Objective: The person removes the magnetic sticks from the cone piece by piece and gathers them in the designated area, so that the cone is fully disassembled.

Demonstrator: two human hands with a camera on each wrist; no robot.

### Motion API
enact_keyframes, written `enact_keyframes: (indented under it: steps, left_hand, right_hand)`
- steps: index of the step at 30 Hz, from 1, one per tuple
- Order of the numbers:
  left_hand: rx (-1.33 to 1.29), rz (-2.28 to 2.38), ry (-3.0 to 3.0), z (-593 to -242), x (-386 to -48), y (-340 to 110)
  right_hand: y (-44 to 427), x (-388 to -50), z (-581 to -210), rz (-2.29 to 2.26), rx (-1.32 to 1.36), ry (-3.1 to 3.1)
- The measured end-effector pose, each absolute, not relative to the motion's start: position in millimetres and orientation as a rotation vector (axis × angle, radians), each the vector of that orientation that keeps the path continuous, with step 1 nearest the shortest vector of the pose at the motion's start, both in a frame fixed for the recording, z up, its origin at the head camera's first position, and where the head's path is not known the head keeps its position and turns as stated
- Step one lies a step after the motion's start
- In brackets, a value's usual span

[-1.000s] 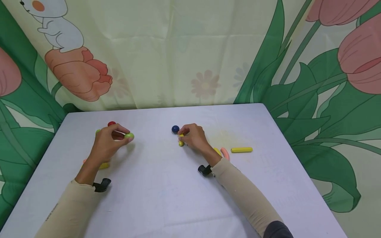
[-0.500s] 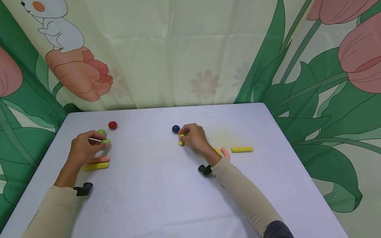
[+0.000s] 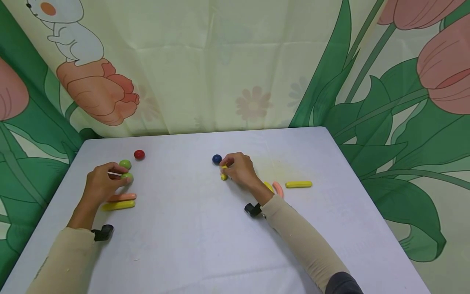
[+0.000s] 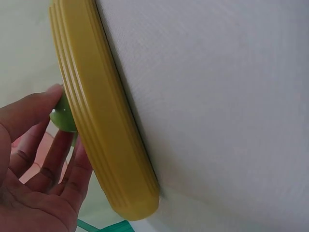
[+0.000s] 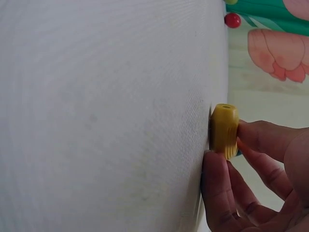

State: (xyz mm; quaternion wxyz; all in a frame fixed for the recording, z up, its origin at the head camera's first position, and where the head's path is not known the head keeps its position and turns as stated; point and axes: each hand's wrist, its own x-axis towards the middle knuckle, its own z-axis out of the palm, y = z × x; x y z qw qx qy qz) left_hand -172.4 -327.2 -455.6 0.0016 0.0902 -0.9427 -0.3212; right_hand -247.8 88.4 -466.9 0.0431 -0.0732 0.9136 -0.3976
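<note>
My left hand (image 3: 103, 182) pinches a small green ball (image 3: 127, 176) between thumb and fingers, low at the left of the table. A second green ball (image 3: 125, 164) lies just beyond it, with a red ball (image 3: 139, 154) farther back. Toward me from that hand lie a pink stick (image 3: 122, 197) and a yellow ridged stick (image 4: 96, 106). Near the table's middle, my right hand (image 3: 238, 169) holds a short yellow ridged piece (image 5: 224, 130) by thumb and fingers, close to the tabletop. Its far part is covered by the fingers in the head view. A dark blue ball (image 3: 216, 159) sits beside it.
Right of the right wrist lie a curved pink piece (image 3: 278, 189), a partly hidden yellow piece (image 3: 268, 186) and a straight yellow stick (image 3: 298, 184). The white table (image 3: 183, 245) ends at a printed curtain (image 3: 191, 81) behind.
My left hand has carried the green ball left and toward me, stopping near the second green ball and uncovering the red ball and sticks. The right hand stays in place.
</note>
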Motion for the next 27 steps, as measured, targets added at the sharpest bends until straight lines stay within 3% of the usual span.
enact_keyframes:
  steps: [18, 27]
  left_hand:
    - [0.302, -0.978, -2.943, -441.6, -164.4, -319.4]
    - [0.172, -0.909, -2.827, -418.6, -166.3, -279.2]
  right_hand:
    - [87.9, -247.5, -467.5, -1.213, -0.22, 2.789]
    - [88.3, -247.1, -467.0, -1.224, -0.217, 2.784]
